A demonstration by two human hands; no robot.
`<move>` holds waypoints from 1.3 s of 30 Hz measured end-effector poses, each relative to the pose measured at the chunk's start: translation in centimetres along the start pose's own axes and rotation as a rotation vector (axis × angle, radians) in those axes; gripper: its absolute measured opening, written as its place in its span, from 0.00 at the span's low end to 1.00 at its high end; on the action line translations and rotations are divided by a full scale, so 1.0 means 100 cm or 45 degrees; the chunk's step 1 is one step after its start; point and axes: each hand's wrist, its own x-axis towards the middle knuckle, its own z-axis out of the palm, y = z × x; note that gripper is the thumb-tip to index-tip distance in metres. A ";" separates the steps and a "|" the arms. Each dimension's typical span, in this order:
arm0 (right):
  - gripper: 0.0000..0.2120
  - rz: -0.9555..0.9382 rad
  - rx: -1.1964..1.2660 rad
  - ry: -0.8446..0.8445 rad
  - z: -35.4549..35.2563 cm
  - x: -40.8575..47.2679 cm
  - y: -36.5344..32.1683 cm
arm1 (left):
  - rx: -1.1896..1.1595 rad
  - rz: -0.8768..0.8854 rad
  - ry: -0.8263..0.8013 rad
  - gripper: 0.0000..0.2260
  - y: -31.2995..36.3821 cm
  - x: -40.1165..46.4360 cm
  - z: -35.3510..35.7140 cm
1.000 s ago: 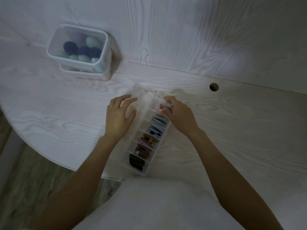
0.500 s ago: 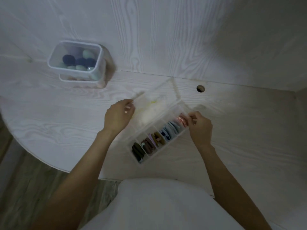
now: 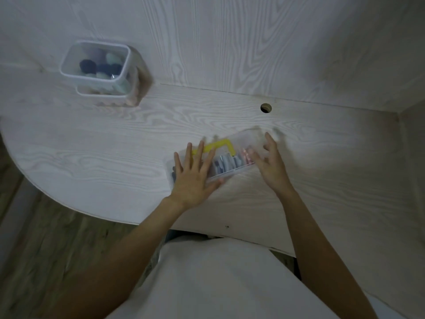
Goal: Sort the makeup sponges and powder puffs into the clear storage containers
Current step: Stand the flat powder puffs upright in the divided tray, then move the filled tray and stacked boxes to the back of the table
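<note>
A long clear compartment box (image 3: 232, 173) with a yellow handle (image 3: 218, 145) lies on the pale wooden table (image 3: 92, 148), its lid down. Powder puffs (image 3: 226, 163) in blue, pink and dark tones show through it. My left hand (image 3: 193, 173) lies flat on the box's left half, fingers spread and straight. My right hand (image 3: 270, 162) hovers at the box's right end, fingers spread and blurred. A clear tub (image 3: 101, 72) at the back left holds several navy, mint and lilac makeup sponges (image 3: 101, 65).
A round cable hole (image 3: 266, 108) sits in the table near the back wall. The table's curved edge runs from the left side towards me, with wooden floor (image 3: 34, 238) beyond it. A side panel (image 3: 411, 157) closes off the right.
The box's lid has come down, showing the yellow handle. The box has turned to lie more across the table. My left hand moved onto the lid and flattened; my right hand let go.
</note>
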 end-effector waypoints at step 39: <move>0.27 -0.248 -0.750 0.884 -0.141 0.013 0.098 | -1.007 -0.302 -0.313 0.14 0.129 0.173 0.003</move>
